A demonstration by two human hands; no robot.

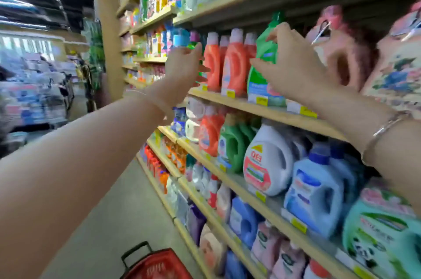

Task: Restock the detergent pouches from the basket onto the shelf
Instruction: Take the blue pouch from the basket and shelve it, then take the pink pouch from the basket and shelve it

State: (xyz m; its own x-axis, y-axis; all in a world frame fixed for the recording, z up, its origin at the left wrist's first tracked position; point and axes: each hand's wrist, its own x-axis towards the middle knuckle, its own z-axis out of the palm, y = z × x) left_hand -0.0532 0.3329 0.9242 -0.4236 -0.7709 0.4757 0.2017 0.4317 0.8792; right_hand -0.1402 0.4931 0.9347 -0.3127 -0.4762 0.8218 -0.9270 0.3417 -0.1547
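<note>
A green detergent pouch with a green spout cap stands on the wooden shelf, right of the orange bottles. My right hand grips it, fingertips at its top and thumb on its left side. My left hand reaches to the left end of the same shelf. Its fingers curl around a second green pack, which the hand mostly hides. The red basket with a black handle sits on the floor at the bottom edge; what it holds is out of sight.
Pink and floral refill packs crowd the shelf right of the green pouch. Lower shelves hold white, blue, green and pink detergent jugs. The aisle floor runs along the left of the shelving. More stocked racks stand far left.
</note>
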